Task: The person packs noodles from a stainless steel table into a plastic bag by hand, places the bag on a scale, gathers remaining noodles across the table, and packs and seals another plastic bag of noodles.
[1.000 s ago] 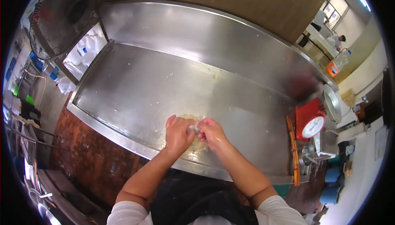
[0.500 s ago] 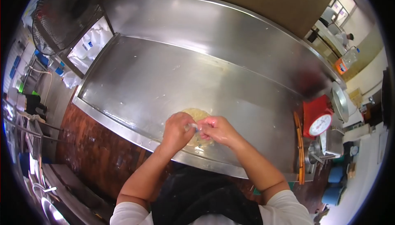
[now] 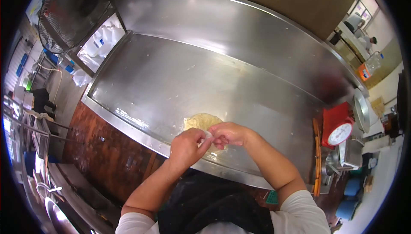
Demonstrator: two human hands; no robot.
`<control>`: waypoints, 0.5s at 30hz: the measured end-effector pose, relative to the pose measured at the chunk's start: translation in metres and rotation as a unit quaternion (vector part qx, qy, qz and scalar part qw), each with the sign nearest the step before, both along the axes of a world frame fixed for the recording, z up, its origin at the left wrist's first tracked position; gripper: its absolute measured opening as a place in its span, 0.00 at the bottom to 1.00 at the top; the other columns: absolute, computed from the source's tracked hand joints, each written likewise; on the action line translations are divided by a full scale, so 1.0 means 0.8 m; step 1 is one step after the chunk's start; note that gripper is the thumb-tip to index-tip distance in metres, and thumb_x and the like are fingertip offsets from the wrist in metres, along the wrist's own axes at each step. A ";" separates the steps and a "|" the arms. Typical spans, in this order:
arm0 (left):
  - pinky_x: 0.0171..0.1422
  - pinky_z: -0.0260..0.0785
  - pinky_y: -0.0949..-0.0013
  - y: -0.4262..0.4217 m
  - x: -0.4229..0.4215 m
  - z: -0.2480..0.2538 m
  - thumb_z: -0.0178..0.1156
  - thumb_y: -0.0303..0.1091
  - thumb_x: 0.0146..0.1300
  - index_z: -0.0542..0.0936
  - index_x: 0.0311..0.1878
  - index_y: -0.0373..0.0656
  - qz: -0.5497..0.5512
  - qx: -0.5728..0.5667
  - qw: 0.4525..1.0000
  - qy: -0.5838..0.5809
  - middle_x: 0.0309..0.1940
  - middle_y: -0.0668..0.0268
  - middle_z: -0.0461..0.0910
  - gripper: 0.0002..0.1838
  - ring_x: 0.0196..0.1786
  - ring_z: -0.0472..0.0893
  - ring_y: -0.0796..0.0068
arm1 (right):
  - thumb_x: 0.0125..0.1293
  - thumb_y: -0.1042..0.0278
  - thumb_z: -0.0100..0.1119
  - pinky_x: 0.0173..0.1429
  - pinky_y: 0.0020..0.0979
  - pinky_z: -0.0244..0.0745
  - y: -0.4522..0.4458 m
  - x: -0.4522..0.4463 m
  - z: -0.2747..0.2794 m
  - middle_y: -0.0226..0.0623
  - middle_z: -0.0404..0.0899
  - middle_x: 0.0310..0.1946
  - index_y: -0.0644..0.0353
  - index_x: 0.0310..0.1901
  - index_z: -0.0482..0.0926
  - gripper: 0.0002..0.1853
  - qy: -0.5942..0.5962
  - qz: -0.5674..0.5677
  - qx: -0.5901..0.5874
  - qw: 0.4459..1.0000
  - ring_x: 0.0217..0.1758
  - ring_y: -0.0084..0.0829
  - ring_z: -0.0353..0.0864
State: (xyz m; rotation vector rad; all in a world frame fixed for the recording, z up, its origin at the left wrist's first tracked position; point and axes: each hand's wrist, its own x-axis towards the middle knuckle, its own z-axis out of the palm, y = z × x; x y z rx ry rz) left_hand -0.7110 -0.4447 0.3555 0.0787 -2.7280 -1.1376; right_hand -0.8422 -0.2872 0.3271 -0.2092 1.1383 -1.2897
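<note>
A flat mound of pale yellow dough (image 3: 201, 120) lies near the front edge of the steel worktable (image 3: 162, 84). Over its near side, my left hand (image 3: 186, 147) is closed, with a small whitish, see-through thing (image 3: 208, 134) between thumb and fingers. I cannot make out its kind; it looks like a scrap of thin plastic. My right hand (image 3: 229, 134) meets it from the other side, thumb and forefinger pinched at the same thing and the other fingers curled. Both hands hide part of the dough.
A red dial scale (image 3: 337, 127) with a metal pan (image 3: 361, 110) stands at the table's right end, beside thin wooden sticks (image 3: 317, 157). Raised steel walls edge the table's back. A fan (image 3: 70, 13) is at upper left, and an orange-labelled bottle (image 3: 369, 68) is at right.
My view has shifted slightly. Both hands have come a little nearer to me relative to the dough, so more of its far part shows. They stay together at the whitish thing.
</note>
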 end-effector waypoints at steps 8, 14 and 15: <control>0.34 0.72 0.66 -0.012 -0.005 -0.026 0.65 0.31 0.59 0.80 0.37 0.40 -0.039 0.127 0.991 0.024 0.32 0.59 0.80 0.06 0.33 0.80 0.63 | 0.57 0.72 0.48 0.24 0.28 0.59 0.006 -0.012 -0.020 0.24 0.58 0.15 0.56 0.33 0.73 0.05 -0.183 0.032 -0.022 0.982 0.17 0.22 0.61; 0.37 0.72 0.67 -0.007 -0.005 -0.035 0.63 0.26 0.57 0.79 0.39 0.40 0.031 0.195 0.980 -0.003 0.33 0.61 0.80 0.07 0.34 0.80 0.67 | 0.57 0.72 0.47 0.24 0.27 0.58 0.001 0.001 -0.007 0.24 0.58 0.15 0.56 0.33 0.72 0.04 -0.206 -0.020 -0.013 0.978 0.17 0.23 0.60; 0.36 0.72 0.69 -0.005 -0.004 -0.039 0.63 0.24 0.57 0.78 0.40 0.39 0.041 0.231 0.972 0.011 0.32 0.63 0.79 0.07 0.34 0.79 0.72 | 0.57 0.72 0.47 0.25 0.27 0.58 0.000 0.003 -0.006 0.24 0.58 0.15 0.56 0.33 0.72 0.04 -0.205 -0.042 -0.016 0.978 0.17 0.23 0.59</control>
